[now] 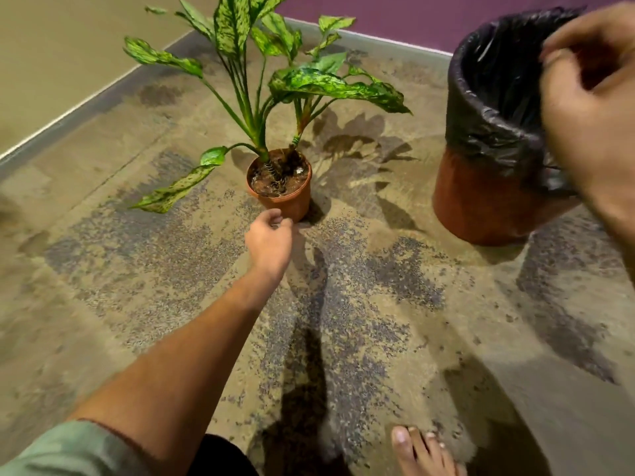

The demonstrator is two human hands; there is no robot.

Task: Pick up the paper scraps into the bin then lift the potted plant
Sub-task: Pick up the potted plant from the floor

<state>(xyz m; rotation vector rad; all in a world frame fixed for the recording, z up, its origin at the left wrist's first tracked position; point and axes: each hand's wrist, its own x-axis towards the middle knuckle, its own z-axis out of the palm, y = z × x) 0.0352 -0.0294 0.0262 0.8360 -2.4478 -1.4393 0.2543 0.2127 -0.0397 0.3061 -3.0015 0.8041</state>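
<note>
One potted plant (279, 187) stands on the mottled carpet (154, 269), and one terracotta bin (494, 139) lined with a black bag (488, 97) stands well apart to its right, with bare carpet between them. The left hand (269, 240) reaches low just beside the pot's base, fingers loosely curled, holding nothing visible. The right hand (591, 108) hovers at the bin's rim, blurred; its grip cannot be told. A bare foot (422, 453) shows at the bottom edge.

The bin (481, 201) looks like smooth terracotta-coloured plastic, lined with a glossy, crinkled black plastic bag (494, 97). The pot (285, 201) seems matt plastic. The floor (137, 269) is rough, mottled carpet.
</note>
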